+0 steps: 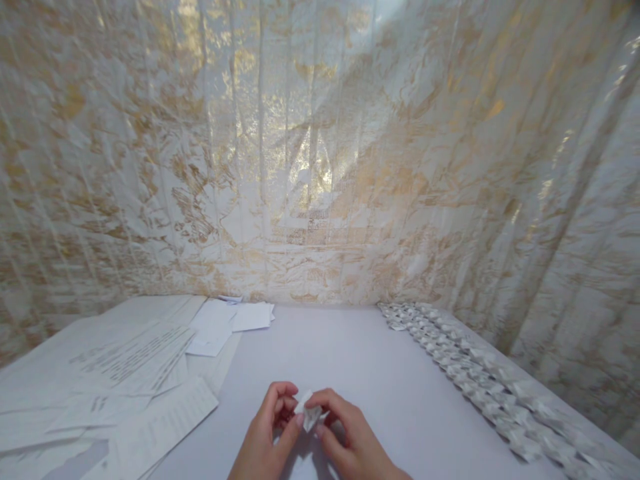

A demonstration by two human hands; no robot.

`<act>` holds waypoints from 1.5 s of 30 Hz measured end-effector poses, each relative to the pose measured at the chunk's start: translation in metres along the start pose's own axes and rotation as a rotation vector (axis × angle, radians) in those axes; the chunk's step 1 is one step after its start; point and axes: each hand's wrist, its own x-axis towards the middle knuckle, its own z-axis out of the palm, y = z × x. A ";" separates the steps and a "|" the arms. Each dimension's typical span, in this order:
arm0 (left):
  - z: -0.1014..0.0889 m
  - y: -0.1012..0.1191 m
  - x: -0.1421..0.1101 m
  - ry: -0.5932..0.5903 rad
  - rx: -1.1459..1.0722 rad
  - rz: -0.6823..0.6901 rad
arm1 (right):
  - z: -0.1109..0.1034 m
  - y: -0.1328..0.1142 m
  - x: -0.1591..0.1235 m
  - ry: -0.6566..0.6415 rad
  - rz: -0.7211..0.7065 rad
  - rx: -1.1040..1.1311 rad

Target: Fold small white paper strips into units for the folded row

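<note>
Between my two hands, low in the middle of the head view, is a small folded piece of white paper (311,419). My left hand (277,427) grips its left side with thumb and fingers. On the right side, my right hand (345,430) pinches the same paper, its index finger at the top edge and its thumb lower down. The folded paper is held just above the table, and its underside is partly hidden. Below it, near the bottom edge, a white shape (303,468) shows between my wrists; I cannot tell what it is.
Printed sheets (145,353) lie overlapping across the left of the white table (320,340). Blank white paper pieces (213,327) sit at the back left. Rows of many small folded paper pieces (465,360) run along the right side. A patterned plastic-like sheet (320,167) hangs behind the table.
</note>
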 end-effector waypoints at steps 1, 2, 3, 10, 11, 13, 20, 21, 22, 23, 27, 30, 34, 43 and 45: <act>-0.001 0.001 0.000 -0.015 0.016 0.000 | 0.000 0.000 0.000 0.014 -0.001 -0.001; -0.002 0.003 0.000 -0.031 0.035 0.000 | 0.001 0.000 0.000 0.027 0.003 0.000; -0.003 0.004 -0.001 -0.046 0.054 0.000 | 0.001 0.001 0.000 0.039 0.015 0.003; -0.004 0.010 -0.004 -0.107 0.098 0.010 | 0.003 0.001 0.002 0.028 0.057 0.085; -0.004 0.010 -0.004 -0.113 0.095 0.013 | 0.003 0.001 0.002 0.022 0.050 0.105; -0.003 0.010 -0.004 -0.104 0.075 0.015 | 0.003 0.000 0.003 0.007 0.041 0.141; 0.002 0.015 -0.006 -0.034 0.058 0.048 | 0.005 0.000 0.004 0.088 0.065 0.142; 0.002 0.015 -0.006 -0.045 0.064 0.052 | 0.006 0.000 0.004 0.105 0.078 0.131; 0.002 0.015 -0.006 -0.054 0.061 0.055 | 0.006 0.000 0.004 0.115 0.089 0.123; 0.002 0.014 -0.006 -0.057 0.051 0.056 | 0.007 0.000 0.004 0.121 0.094 0.119; 0.003 0.006 -0.006 -0.029 -0.008 0.053 | 0.010 -0.002 0.005 0.131 0.076 0.125; 0.005 0.002 -0.006 -0.026 -0.032 0.045 | 0.012 -0.006 0.006 0.162 0.064 0.130; 0.006 0.002 -0.006 -0.013 -0.035 0.039 | 0.015 -0.007 0.006 0.196 0.057 0.111; 0.009 0.002 -0.008 -0.072 -0.026 0.032 | 0.015 0.005 0.000 0.217 0.094 0.234; 0.009 0.005 -0.009 -0.060 -0.017 0.039 | 0.014 0.005 0.000 0.195 0.106 0.276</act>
